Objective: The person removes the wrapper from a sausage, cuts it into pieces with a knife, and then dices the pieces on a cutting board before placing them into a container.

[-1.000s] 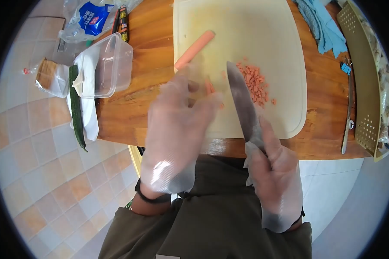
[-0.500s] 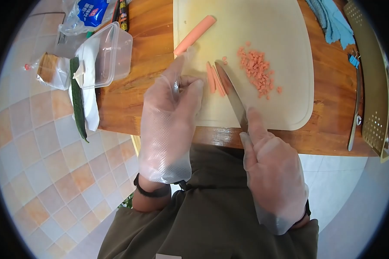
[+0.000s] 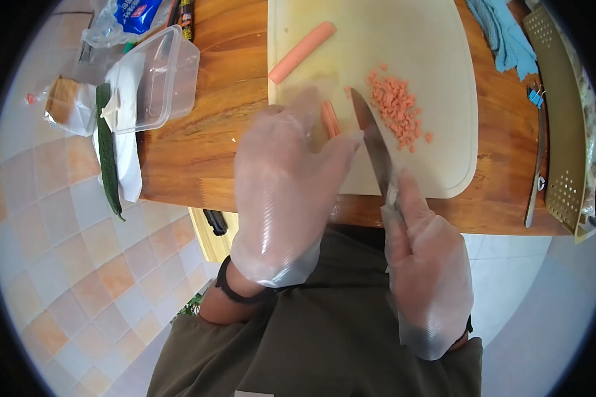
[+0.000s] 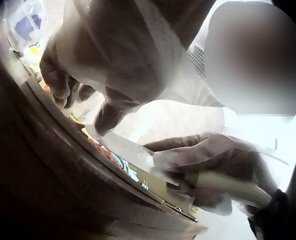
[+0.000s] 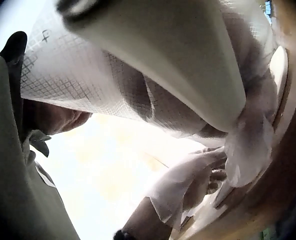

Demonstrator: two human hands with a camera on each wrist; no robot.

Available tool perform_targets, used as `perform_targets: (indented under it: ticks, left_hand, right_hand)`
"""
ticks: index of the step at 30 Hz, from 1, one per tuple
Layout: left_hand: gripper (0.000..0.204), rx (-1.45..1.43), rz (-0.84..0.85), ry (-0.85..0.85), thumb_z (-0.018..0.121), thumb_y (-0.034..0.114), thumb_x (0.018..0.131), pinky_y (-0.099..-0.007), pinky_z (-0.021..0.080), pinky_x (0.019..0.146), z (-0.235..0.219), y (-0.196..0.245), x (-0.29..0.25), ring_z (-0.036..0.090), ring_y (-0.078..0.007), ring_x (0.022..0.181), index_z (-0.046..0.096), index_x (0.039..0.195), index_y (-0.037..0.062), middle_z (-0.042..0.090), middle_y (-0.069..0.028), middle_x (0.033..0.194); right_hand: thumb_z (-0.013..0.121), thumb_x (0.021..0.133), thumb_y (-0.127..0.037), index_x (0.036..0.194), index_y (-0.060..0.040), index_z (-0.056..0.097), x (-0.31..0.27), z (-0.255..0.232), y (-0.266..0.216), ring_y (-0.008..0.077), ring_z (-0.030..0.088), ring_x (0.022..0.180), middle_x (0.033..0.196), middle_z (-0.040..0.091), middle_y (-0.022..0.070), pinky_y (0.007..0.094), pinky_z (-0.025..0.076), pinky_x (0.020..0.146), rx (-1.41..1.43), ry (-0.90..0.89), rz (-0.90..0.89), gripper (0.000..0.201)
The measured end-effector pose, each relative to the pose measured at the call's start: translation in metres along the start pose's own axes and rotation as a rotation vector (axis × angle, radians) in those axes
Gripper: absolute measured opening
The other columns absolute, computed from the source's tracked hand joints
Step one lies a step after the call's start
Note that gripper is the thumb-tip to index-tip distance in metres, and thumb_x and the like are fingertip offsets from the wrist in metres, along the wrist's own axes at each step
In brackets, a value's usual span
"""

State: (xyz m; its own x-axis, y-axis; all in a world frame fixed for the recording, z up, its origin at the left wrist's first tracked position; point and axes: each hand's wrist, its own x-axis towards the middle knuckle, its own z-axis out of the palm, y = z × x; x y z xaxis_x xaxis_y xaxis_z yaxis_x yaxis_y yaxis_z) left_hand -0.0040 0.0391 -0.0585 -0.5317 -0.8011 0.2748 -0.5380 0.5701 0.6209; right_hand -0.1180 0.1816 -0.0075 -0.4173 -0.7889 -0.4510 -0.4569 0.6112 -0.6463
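Observation:
In the head view the gloved right hand (image 3: pixel 430 274) grips the handle of a knife (image 3: pixel 375 142), its blade lying over the cutting board (image 3: pixel 437 79) between carrot strips (image 3: pixel 330 119) and a pile of diced carrot (image 3: pixel 397 109). The gloved left hand (image 3: pixel 285 188) is over the board's near left part, thumb towards the blade and fingers by the strips; whether it pinches them is hidden. A longer carrot piece (image 3: pixel 302 51) lies at the board's left edge. The right wrist view shows the pale knife handle (image 5: pixel 173 55) in the right hand (image 5: pixel 138 95).
At left are a clear plastic container (image 3: pixel 155 83), a cucumber (image 3: pixel 107 155) on white paper (image 3: pixel 131 169), a wrapped brown block (image 3: pixel 69 106) and a blue packet (image 3: pixel 137 14). At right are a blue cloth (image 3: pixel 506 40), a long thin metal utensil (image 3: pixel 536 165) and a perforated basket (image 3: pixel 566 178).
The left hand has moved right, from beside the strips to over their near end, its thumb now extended towards the blade. The knife has shifted slightly right, away from the strips.

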Motion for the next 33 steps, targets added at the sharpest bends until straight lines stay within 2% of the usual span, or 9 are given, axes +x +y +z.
perform_targets:
  ticks: [2,8,14,15,16,18,21,27,33]
  left_hand:
    - [0.036,0.053,-0.008,-0.045,0.077,0.003,0.081,-0.0486,0.05,0.071,0.0,0.011,0.006,0.063,-0.0416,0.083,0.068,0.115,-0.0052,0.065,-0.0216,0.086]
    - [0.036,0.114,0.132,-0.121,0.073,-0.004,0.082,-0.0468,0.05,0.071,-0.003,0.001,0.009,0.063,-0.039,0.082,0.069,0.117,-0.004,0.065,-0.0174,0.083]
    - [0.042,0.024,0.2,-0.245,0.073,-0.008,0.082,-0.0451,0.053,0.077,-0.031,-0.011,0.009,0.064,-0.0388,0.085,0.071,0.123,-0.0011,0.068,-0.0168,0.086]
    - [0.044,0.015,0.282,-0.227,0.073,-0.003,0.091,-0.0367,0.055,0.079,-0.031,-0.022,0.012,0.066,-0.0258,0.085,0.068,0.135,0.0016,0.07,-0.012,0.1]
    - [0.044,0.013,0.281,-0.225,0.073,-0.003,0.091,-0.0367,0.055,0.079,-0.031,-0.022,0.006,0.066,-0.0258,0.085,0.068,0.135,0.0016,0.07,-0.012,0.1]
    - [0.046,-0.099,-0.179,-0.079,0.073,-0.004,0.088,-0.0405,0.056,0.082,-0.031,-0.006,-0.004,0.07,-0.0327,0.091,0.068,0.134,-0.0002,0.07,-0.0177,0.101]
    - [0.049,-0.169,-0.363,-0.138,0.073,0.0,0.091,-0.0403,0.056,0.08,-0.028,0.0,-0.018,0.071,-0.0309,0.093,0.065,0.139,0.0012,0.07,-0.0184,0.107]
    - [0.049,0.1,-0.086,-0.089,0.075,0.001,0.089,-0.0382,0.056,0.072,-0.014,-0.009,-0.018,0.068,-0.0314,0.084,0.066,0.137,0.0031,0.069,-0.0186,0.103]
    - [0.047,-0.122,-0.151,-0.091,0.074,-0.006,0.087,-0.04,0.055,0.079,-0.012,-0.007,-0.015,0.068,-0.0355,0.091,0.068,0.133,0.0037,0.07,-0.0194,0.103]
  right_hand:
    - [0.059,0.105,-0.011,0.152,-0.0002,0.051,0.001,-0.005,-0.003,0.0371,0.063,0.073,0.085,0.066,0.0224,0.0423,0.052,0.072,0.009,0.008,0.054,0.049]
    - [0.061,0.102,-0.006,0.151,-0.0019,0.053,-0.007,-0.008,0.003,0.0324,0.064,0.072,0.088,0.069,0.0199,0.0363,0.053,0.072,0.062,0.051,-0.008,0.05]
    - [0.063,0.102,-0.005,0.151,-0.0043,0.054,-0.007,-0.004,0.006,0.0412,0.071,0.09,0.101,0.073,0.0245,0.0425,0.056,0.081,-0.003,0.075,-0.065,0.051]
    - [0.064,0.102,-0.005,0.151,-0.0047,0.054,-0.007,-0.005,0.004,0.0429,0.071,0.094,0.104,0.073,0.0251,0.0442,0.056,0.083,0.021,0.061,-0.04,0.051]
    - [0.064,0.102,-0.005,0.151,-0.0051,0.054,-0.006,-0.006,0.003,0.0447,0.07,0.098,0.106,0.073,0.0256,0.0459,0.056,0.084,0.044,0.047,-0.017,0.051]
    - [0.064,0.101,-0.005,0.151,-0.0045,0.054,-0.006,-0.007,0.004,0.0447,0.07,0.098,0.106,0.073,0.0257,0.0461,0.056,0.084,0.025,0.05,-0.036,0.05]
    - [0.065,0.1,-0.004,0.149,-0.0031,0.055,-0.005,-0.004,0.01,0.0449,0.07,0.097,0.107,0.073,0.0262,0.0466,0.056,0.082,-0.053,0.08,-0.096,0.05]
    - [0.068,0.099,-0.003,0.147,-0.0017,0.056,-0.003,-0.001,0.01,0.0441,0.071,0.095,0.107,0.073,0.0264,0.0469,0.057,0.079,-0.154,0.105,-0.124,0.05]
    - [0.07,0.097,-0.002,0.146,-0.0026,0.058,-0.008,-0.004,0.007,0.0424,0.073,0.094,0.107,0.074,0.0251,0.0464,0.058,0.079,-0.217,0.072,-0.097,0.05]
